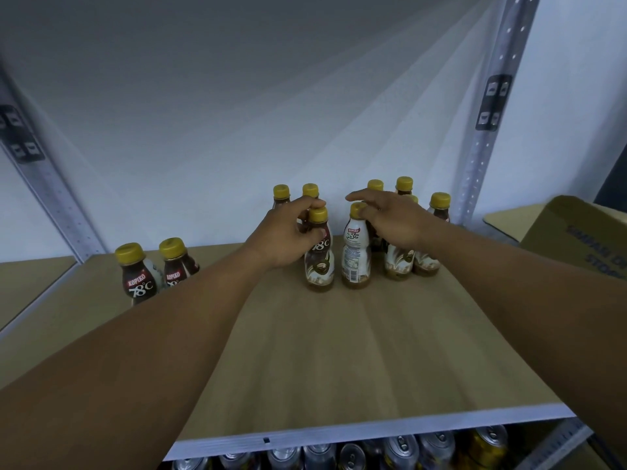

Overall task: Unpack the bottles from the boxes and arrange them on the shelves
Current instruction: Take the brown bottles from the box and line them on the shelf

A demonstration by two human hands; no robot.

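Left hand (288,235) grips bottle (319,266) on shelf (339,351); right hand (397,222) touches neighbouring bottle (354,256).

View: we have one camera, worn on the head, above and behind both hands.
Direction: we look forward and down along the forearms.
Middle of frame: the left hand (288,235), which grips the front bottle (319,262), and the right hand (393,218) beside it.
Nearness: close; the forearms fill the lower corners.
Field: wide-angle; a shelf post (492,130) leans beyond the right hand, the shelf board (339,351) lies under both hands, and cans (400,451) show below its near edge.
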